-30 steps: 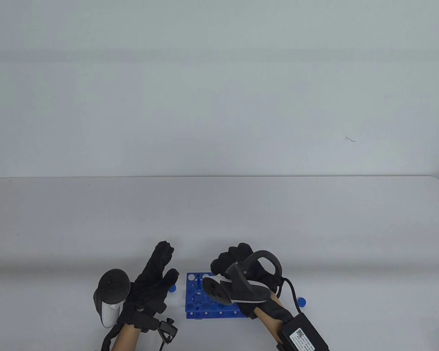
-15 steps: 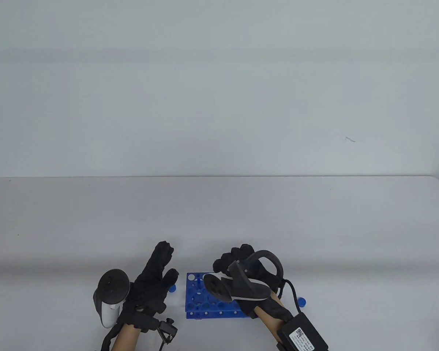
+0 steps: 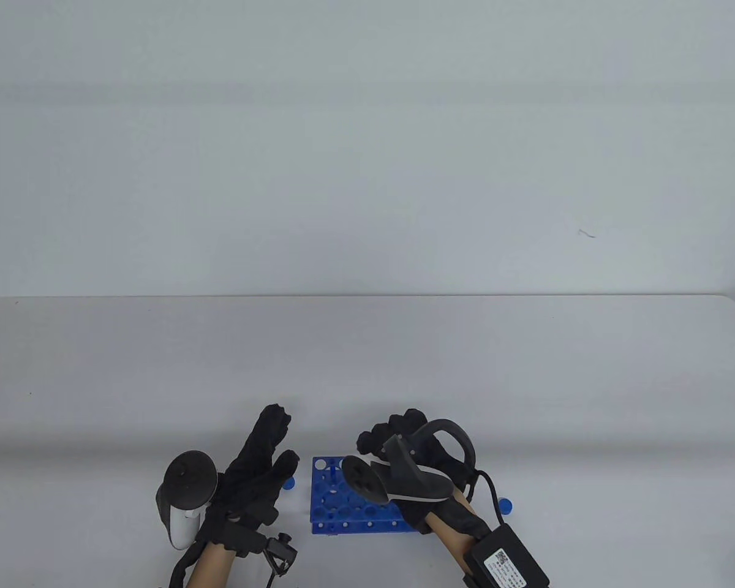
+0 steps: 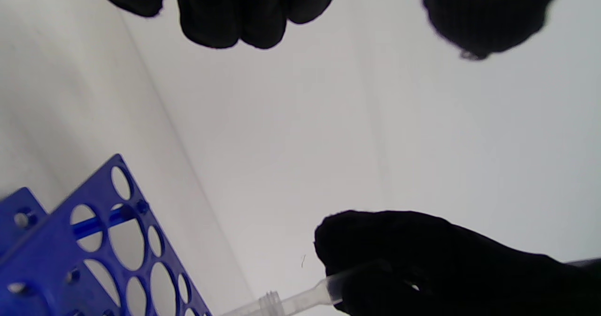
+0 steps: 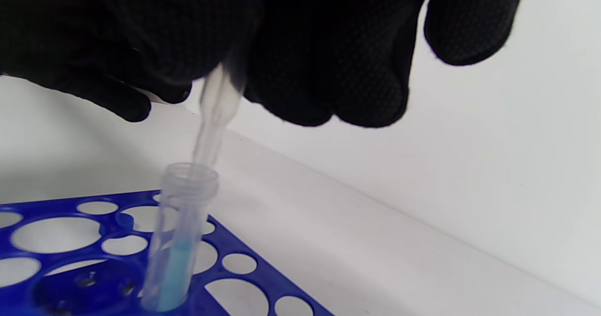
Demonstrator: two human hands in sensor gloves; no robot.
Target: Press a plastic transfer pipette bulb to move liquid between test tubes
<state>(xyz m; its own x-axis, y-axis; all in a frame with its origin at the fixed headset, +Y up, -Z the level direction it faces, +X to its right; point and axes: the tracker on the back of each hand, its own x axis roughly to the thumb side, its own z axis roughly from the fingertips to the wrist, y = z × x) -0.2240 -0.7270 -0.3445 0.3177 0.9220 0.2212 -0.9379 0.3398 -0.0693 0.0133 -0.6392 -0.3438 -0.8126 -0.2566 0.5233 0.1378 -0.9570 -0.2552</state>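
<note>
Clamped on the pipette [image 5: 216, 102] bulb, my right hand [image 3: 413, 453] has its stem down in the test tube [image 5: 181, 231] in the blue rack [image 3: 337, 499]; left hand [image 3: 260, 456] spread, idle. Squeezing hard could splash blue liquid; tilting might tip the tube.

White worktop [image 3: 527, 380], rounded far-right corner. Blue tube rack [image 3: 337, 508] sits near front edge, approx centre. Blue cap [image 3: 289, 482] just left of rack, 2nd blue cap [image 3: 506, 506] to its right, apart from it; both flat on worktop.
</note>
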